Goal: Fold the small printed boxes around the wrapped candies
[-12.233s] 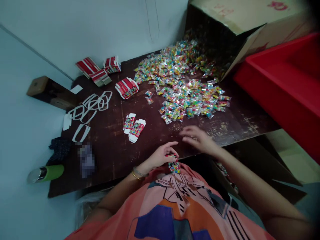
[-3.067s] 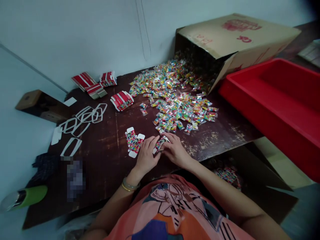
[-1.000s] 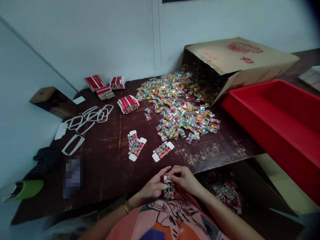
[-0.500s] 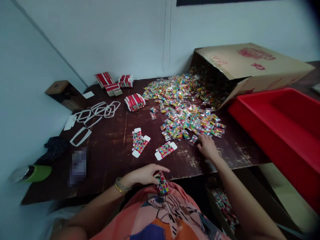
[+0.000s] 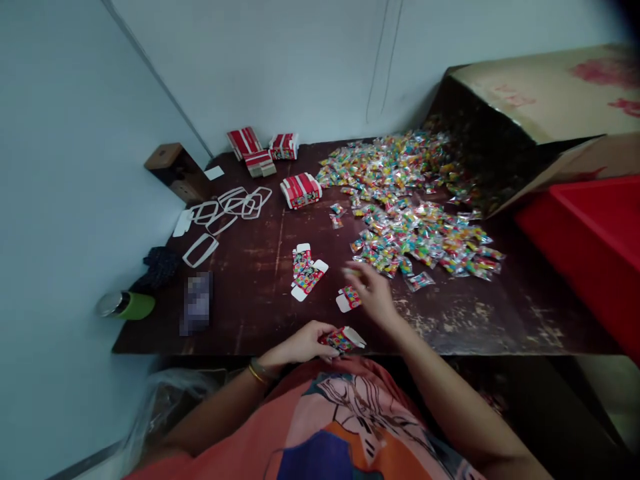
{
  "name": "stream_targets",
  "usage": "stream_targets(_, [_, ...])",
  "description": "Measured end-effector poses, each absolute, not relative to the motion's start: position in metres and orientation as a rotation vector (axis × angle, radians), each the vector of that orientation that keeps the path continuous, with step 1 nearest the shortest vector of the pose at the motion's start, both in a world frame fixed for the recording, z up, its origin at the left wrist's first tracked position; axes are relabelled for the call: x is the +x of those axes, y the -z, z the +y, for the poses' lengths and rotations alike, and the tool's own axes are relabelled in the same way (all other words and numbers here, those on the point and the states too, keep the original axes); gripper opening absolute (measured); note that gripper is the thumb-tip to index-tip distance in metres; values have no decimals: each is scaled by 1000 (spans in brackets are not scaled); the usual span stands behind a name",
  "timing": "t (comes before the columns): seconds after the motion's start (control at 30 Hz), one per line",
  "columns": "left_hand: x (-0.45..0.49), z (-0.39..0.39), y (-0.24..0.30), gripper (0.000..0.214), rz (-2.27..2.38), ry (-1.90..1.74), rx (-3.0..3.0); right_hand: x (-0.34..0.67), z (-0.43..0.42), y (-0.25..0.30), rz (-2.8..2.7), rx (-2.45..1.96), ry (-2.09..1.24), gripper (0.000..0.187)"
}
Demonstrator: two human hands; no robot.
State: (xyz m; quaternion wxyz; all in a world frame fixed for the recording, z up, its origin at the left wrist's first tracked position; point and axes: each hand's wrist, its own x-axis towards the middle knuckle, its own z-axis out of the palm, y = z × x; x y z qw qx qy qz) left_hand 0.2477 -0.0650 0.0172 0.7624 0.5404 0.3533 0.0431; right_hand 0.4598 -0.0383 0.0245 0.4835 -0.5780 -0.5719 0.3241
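My left hand [image 5: 307,343] is closed around a small printed candy box [image 5: 344,339] at the table's front edge, its open end tilted to the right. Over the table, my right hand [image 5: 375,295] pinches a small candy packet [image 5: 354,272], blurred, with a yellowish bit showing at the fingertips. Beneath that hand lies a flat box [image 5: 348,299], partly covered by it. Two more flat boxes [image 5: 309,279] overlap to the left. A heap of clear-wrapped candy packets [image 5: 420,233] spreads behind my right hand, with one loose packet [image 5: 420,281] at its near edge.
A cardboard carton [image 5: 505,100] lies on its side at the back right, spilling packets. Beside it stands a red tray [image 5: 590,247]. Bundled boxes [image 5: 301,191], white bands [image 5: 201,251], a wooden block [image 5: 175,170] and a green bottle [image 5: 137,305] occupy the left and back.
My right hand has come from the heap's edge leftward, over the flat box, with a packet. The box in my left hand has turned, its open end now rightward. The view has shifted.
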Motion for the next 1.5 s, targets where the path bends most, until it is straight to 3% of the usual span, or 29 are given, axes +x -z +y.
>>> stream_targets(0.13, [247,-68,-20,45,852,-204,999,419,0,-39,-1715,-1198,-744,36])
stream_targets(0.27, [221,-60,-18,46,943,-278,998,503,-18,-11,-1626,-1560,-325,23])
stream_targets(0.37, [204,-57,-12,50,992,-324,965,565,-70,25,-1569,-1907,-45,35])
stream_targets(0.57, [228,-58,-12,56,856,-240,735,567,-186,73,-1934,-1740,-250,67])
stream_targets(0.73, [272,-56,-11,57,817,-331,710,524,-208,51,-1922,-1484,-619,32])
stream_targets(0.9, [298,-63,-9,51,868,-307,820,479,-163,-10,-1566,-1417,-1005,30])
stream_targets(1.13, [316,-67,-12,48,905,-295,919,492,-88,-34,-1527,-1584,-607,24])
stream_targets(1.27, [319,-66,-12,42,891,-242,930,489,-89,-38,-1814,-1577,-495,15])
stream_targets(1.5, [314,-69,-4,46,885,-191,956,489,-109,-41,-2145,-1467,-494,24])
